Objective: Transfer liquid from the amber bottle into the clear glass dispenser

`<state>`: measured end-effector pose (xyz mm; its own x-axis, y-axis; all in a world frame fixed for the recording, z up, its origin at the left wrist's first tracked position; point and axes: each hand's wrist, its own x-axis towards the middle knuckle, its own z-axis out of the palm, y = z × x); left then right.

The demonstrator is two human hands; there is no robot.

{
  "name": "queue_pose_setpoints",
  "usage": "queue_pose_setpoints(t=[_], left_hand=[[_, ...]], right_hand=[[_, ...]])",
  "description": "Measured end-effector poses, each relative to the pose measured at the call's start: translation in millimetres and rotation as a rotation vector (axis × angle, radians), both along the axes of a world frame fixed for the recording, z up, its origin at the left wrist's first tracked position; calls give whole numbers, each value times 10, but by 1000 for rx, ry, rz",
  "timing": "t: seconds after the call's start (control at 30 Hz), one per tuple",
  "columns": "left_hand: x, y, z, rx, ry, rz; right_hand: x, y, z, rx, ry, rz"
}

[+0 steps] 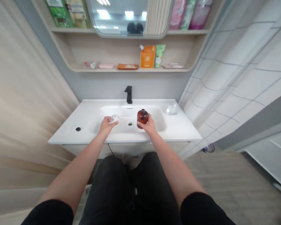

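Note:
Over the left part of the white sink basin [124,128], my left hand [106,125] grips a small clear container [114,118] between thumb and fingers. My right hand [149,125] is wrapped round a brown bottle [142,115] over the basin's right part. The bottle is upright, and its dark open neck shows at the top. Between the hands lies the round drain [130,124]. A black cap [78,129] rests on the counter to the left. On the counter's right side stands a clear glass-like item [171,109].
A black faucet [129,94] rises behind the basin. Above it, a wall shelf [131,70] holds an orange pouch [147,57], a green tube [159,55] and several small packets. A mirror [121,15] hangs higher, with bottles on both sides. Curtains flank the counter.

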<state>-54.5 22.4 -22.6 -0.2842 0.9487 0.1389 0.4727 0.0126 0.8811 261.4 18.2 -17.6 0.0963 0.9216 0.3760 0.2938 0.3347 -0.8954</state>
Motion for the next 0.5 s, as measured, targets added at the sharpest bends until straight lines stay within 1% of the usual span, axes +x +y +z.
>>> queue_pose_setpoints(t=[0.07, 0.13, 0.23, 0.33, 0.5], left_hand=[[-20, 22, -48, -7, -18, -15], [-11, 36, -76, -29, 23, -51], [5, 21, -84, -43, 89, -99], [13, -22, -57, -51, 100, -112], [41, -42, -25, -73, 119, -146]], right_hand=[[-16, -36, 27, 5, -14, -54], [15, -74, 62, -1, -8, -100], [223, -144, 146, -21, 52, -139], [651, -249, 272, -20, 123, -114], [1567, -409, 506, -19, 142, -128]])
